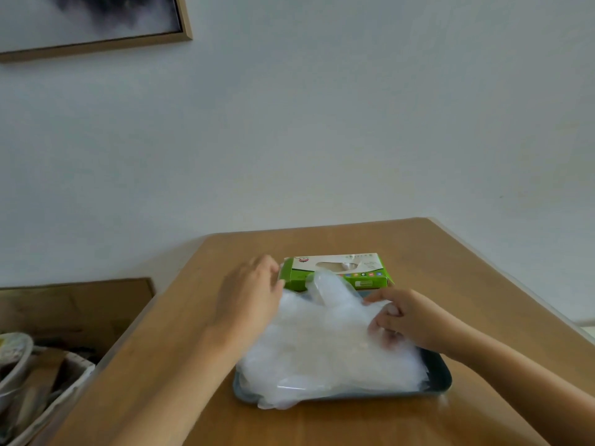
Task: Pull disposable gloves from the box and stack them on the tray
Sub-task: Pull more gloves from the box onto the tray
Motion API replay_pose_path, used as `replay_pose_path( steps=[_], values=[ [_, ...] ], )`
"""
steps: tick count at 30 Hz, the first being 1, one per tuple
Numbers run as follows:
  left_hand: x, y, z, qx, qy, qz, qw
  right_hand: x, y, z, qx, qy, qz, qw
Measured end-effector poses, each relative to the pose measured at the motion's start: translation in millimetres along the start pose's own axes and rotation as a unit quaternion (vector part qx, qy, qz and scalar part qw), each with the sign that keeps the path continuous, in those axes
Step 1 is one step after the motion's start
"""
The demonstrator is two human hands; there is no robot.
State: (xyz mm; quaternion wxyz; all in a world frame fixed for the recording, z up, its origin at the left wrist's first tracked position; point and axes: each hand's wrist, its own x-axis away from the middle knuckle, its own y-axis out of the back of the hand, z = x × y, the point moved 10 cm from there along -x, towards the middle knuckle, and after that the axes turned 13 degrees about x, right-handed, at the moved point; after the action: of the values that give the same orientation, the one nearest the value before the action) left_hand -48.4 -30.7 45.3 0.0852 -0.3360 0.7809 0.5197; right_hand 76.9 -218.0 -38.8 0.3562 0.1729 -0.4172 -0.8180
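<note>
**Lay the glove down flat and soft**

Closest to us, below both grips, is the dark tray (pixel 441 378) on the brown tabletop (pixel 322 423). The tray is heaped with clear gloves (pixel 322 355). They fill it, and one corner hangs over the front rim on the left grip's side.

The right grip (pixel 404 320) sits on the right side of the heap. Its fingers are curled and pinch the thin clear film there. The left grip (pixel 252 292) lies across from it, against the left side of the heap. Its fingers are spread and mostly straight, and they hold nothing. One bit of glove puffs up between the two grips.

Just past the left grip's fingertips is the green and white box (pixel 338 273). We cannot tell if they touch it, because the picture is blurry there.

We think the job now is to set this glove on top of the heap. The gloves look light and slippery, so we should go slowly. Let us pull the film toward the right grip until it is flat. Then we press the puffy part down with the left grip. We let go only when it lies inside the tray. A fast move could slide the whole heap off the front rim.
</note>
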Motion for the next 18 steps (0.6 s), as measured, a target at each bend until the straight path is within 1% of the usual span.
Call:
replay_pose_path(
  steps=[1,2,3,5,7,10,13,16,18],
  values=[
    [6.6,-3.7,-20.0,0.039,-0.042,0.003,0.998,-0.2,-1.1,0.6,0.003,0.002,-0.001,1.0],
    [13.9,-15.1,-38.5,0.073,-0.08,0.033,0.994,-1.5,-1.8,-0.7,0.008,0.002,-0.004,1.0],
    [22.5,-32.3,-53.2,0.087,-0.104,0.086,0.987,-2.5,-1.8,-2.0,0.013,0.0,-0.007,1.0],
    [40.5,-67.6,-68.1,0.076,-0.128,0.19,0.97,-4.3,0.1,-5.6,0.029,-0.007,-0.017,0.999],
    [49.9,-86.5,-66.8,0.054,-0.132,0.231,0.962,-3.8,0.6,-8.4,0.032,-0.01,-0.016,0.999],
    [57.5,-100.6,-56.0,0.049,-0.129,0.267,0.954,-3.1,2.3,-6.7,-0.002,-0.017,0.01,1.0],
    [62.3,-103.6,-48.1,0.061,-0.117,0.277,0.952,-15.6,17.2,5.9,0.03,-0.003,0.022,0.999],
    [59.3,-97.0,-45.2,0.031,-0.114,0.24,0.964,-36.5,11.5,26.0,0.044,0.024,0.106,0.993],
    [58.4,-94.2,-44.7,0.022,-0.107,0.231,0.967,-45.8,2.8,38.9,0.074,0.049,0.158,0.983]
  ],
)
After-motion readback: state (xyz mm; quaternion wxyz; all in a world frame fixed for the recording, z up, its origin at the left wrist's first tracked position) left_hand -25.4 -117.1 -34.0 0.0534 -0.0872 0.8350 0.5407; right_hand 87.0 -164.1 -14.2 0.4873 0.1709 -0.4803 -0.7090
